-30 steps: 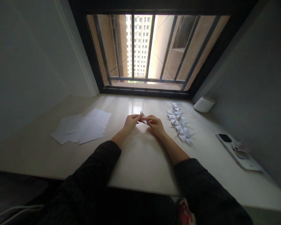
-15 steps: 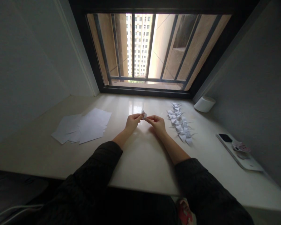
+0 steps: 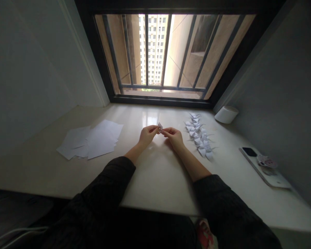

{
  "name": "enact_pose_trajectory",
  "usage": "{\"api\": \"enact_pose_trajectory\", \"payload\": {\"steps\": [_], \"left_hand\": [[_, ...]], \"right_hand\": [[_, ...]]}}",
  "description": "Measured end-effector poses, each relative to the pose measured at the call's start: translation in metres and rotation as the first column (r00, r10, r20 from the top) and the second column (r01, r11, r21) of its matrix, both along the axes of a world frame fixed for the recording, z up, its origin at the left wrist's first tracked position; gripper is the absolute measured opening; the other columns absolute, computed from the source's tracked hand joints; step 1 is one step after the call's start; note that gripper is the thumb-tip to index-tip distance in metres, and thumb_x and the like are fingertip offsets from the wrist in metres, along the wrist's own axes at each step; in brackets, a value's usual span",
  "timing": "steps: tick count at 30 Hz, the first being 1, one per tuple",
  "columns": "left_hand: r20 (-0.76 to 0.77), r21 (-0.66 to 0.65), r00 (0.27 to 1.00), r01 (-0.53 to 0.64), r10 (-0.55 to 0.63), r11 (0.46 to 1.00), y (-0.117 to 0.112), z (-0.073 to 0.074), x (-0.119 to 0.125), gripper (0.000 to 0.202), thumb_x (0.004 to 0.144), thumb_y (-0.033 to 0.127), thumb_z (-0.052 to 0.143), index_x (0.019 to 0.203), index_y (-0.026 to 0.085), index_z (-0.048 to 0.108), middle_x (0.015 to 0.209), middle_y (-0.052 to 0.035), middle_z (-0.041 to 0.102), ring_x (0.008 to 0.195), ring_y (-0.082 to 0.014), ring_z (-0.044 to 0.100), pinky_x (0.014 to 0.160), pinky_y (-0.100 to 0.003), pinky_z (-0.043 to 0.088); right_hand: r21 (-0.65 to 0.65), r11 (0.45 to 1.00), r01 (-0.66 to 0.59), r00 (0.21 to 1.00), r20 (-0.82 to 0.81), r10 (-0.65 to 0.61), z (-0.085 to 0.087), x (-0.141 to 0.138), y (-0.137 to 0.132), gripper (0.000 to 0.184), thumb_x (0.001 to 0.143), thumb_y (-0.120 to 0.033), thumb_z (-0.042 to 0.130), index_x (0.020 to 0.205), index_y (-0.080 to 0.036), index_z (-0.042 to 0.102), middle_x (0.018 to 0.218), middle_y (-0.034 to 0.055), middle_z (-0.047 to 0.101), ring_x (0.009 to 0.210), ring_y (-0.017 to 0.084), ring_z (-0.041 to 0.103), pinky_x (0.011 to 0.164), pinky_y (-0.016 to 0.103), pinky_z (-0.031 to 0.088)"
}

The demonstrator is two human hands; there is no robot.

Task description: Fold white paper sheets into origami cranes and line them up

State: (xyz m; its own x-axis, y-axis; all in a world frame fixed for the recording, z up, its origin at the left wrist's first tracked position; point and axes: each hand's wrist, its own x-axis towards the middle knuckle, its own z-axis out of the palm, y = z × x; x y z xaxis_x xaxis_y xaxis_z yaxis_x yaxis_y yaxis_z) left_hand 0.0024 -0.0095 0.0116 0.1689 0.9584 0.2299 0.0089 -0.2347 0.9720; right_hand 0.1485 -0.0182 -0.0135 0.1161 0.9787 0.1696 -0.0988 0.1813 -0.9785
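Between my two hands, a small white paper crane (image 3: 160,127) is held above the pale countertop (image 3: 158,183). My left hand (image 3: 147,135) pinches its left side with thumb and forefinger. From the other side, my right hand (image 3: 174,136) grips it between thumb and fingertips. A pointed tip of the folded paper sticks up between the fingers; its lower part is mostly hidden. Several finished-looking paper cranes (image 3: 197,135) lie in a cluster to the right of my right hand. Off to the left of my left hand rests a loose pile of white paper sheets (image 3: 103,140).
A white cylindrical object (image 3: 226,114) sits in the back right corner by the wall. Nearer on the right lies a phone (image 3: 264,169) with a decorated grip on its back. A dark-framed window (image 3: 160,101) with bars closes off the far side.
The paper crane has turned slightly between my fingertips, and its visible shape differs a little. Both hands stay almost in the same place.
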Motion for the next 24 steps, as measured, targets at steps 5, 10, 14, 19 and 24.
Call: {"api": "enact_pose_trajectory", "payload": {"steps": [5,10,14,19,24], "left_hand": [[-0.021,-0.022,0.999,-0.036,0.036,0.999,-0.003,0.005,0.0,0.029,0.071,0.044,0.064,0.075,0.016,0.069,0.066,-0.0031,0.066,0.065,-0.0142,0.06,0.064,-0.026,0.046],[-0.031,-0.031,0.998,-0.052,0.051,0.998,-0.001,0.002,-0.002,0.03,0.071,0.046,0.064,0.073,0.016,0.068,0.066,-0.0031,0.066,0.065,-0.0147,0.061,0.063,-0.026,0.047],[-0.03,-0.036,0.999,-0.045,0.043,0.998,0.003,-0.002,-0.003,0.031,0.07,0.046,0.065,0.079,0.016,0.07,0.071,-0.0047,0.069,0.066,-0.0151,0.063,0.063,-0.026,0.047],[0.046,-0.066,0.998,-0.033,0.036,0.997,0.005,-0.004,-0.003,0.042,0.068,0.043,0.069,0.099,0.015,0.069,0.076,-0.0059,0.071,0.066,-0.015,0.065,0.064,-0.026,0.048],[0.142,-0.12,0.989,-0.028,0.045,0.992,0.005,-0.006,-0.002,0.041,0.066,0.044,0.07,0.094,0.013,0.069,0.082,-0.0078,0.071,0.072,-0.0166,0.066,0.068,-0.028,0.051]], "right_hand": [[0.048,0.999,-0.023,1.0,-0.007,0.024,-0.001,-0.002,0.0,0.035,0.055,-0.047,0.079,0.071,-0.017,0.068,0.071,0.0039,0.07,0.066,0.016,0.063,0.066,0.031,0.05],[0.097,0.995,-0.02,0.999,0.048,0.016,-0.004,-0.002,0.001,0.04,0.056,-0.053,0.076,0.072,-0.018,0.067,0.074,0.0056,0.07,0.068,0.019,0.065,0.066,0.033,0.051],[0.133,0.991,0.007,0.99,0.137,-0.025,-0.006,-0.001,0.003,0.037,0.06,-0.053,0.074,0.072,-0.018,0.068,0.074,0.0058,0.07,0.069,0.02,0.065,0.063,0.032,0.051],[0.19,0.979,0.074,0.965,0.234,-0.118,-0.002,0.0,-0.002,0.038,0.066,-0.05,0.071,0.09,-0.02,0.069,0.078,0.005,0.071,0.07,0.018,0.065,0.065,0.031,0.05],[0.387,0.917,0.094,0.844,0.457,-0.279,0.004,0.001,-0.011,0.037,0.07,-0.044,0.072,0.102,-0.026,0.07,0.088,0.0052,0.071,0.078,0.02,0.062,0.074,0.036,0.049]]}}
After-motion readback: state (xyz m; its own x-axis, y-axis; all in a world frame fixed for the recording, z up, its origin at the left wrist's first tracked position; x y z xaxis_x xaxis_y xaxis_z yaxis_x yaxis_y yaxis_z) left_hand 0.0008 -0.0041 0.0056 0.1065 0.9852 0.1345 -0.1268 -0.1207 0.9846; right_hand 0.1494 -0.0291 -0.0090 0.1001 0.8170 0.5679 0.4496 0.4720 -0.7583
